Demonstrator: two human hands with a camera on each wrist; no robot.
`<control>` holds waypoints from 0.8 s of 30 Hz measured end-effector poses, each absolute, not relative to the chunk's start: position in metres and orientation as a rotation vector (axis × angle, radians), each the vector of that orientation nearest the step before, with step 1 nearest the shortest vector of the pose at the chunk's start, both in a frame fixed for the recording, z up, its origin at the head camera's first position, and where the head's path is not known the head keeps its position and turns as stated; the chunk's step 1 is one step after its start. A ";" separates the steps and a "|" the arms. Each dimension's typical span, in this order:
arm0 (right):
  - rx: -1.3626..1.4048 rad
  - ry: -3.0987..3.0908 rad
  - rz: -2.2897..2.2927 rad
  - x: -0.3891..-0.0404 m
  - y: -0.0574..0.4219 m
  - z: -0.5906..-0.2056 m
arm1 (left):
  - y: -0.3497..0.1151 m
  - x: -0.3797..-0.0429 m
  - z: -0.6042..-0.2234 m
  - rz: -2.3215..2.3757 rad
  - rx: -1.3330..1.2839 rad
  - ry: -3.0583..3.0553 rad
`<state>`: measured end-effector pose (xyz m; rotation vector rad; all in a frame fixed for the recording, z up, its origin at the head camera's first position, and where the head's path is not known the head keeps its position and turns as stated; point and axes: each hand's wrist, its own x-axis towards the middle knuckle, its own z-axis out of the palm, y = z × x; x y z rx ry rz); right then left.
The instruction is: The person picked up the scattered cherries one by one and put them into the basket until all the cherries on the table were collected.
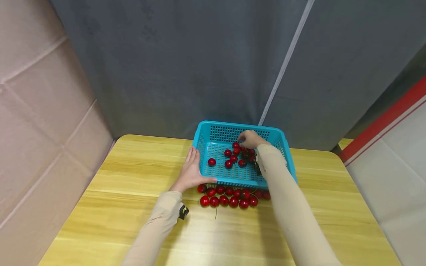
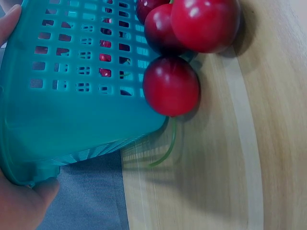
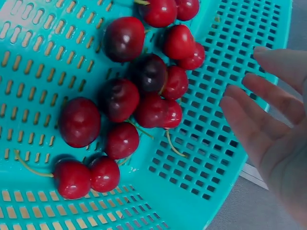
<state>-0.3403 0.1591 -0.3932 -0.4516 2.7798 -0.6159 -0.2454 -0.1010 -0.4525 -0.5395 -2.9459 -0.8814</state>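
A blue-green plastic basket (image 1: 244, 183) with perforated walls stands on the table. Dark red cherries (image 1: 228, 164) lie scattered inside it, some with green stems. At its front left corner my left hand (image 1: 189, 173) grips the rim, thumb along the front. My right hand (image 1: 252, 139) is inside the basket near the far wall, over the cherries in the head view. In the right wrist view its fingers (image 3: 266, 122) are spread and hold nothing. More cherries (image 1: 234, 202) sit in two rough rows on the table along the basket's front wall; one (image 2: 171, 86) has its stem pointing outward.
The wooden table (image 1: 143, 173) extends to both sides and in front of the basket. A grey curtain (image 1: 186, 74) hangs just behind its back edge. Pale padded panels (image 1: 43, 129) rise at the left, and a red-striped white panel (image 1: 399, 159) stands at the right.
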 end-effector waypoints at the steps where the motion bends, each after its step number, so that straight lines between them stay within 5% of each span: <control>1: -0.459 2.780 -0.627 -0.340 0.160 -0.393 | -0.101 -0.245 -0.452 -0.882 -0.539 -2.944; 11: -0.645 2.817 -0.654 -0.316 0.168 -0.380 | -0.102 -0.245 -0.451 -0.897 -0.537 -2.941; 24: -0.990 3.063 -0.718 -0.223 0.162 -0.377 | -0.104 -0.249 -0.454 -0.901 -0.543 -2.918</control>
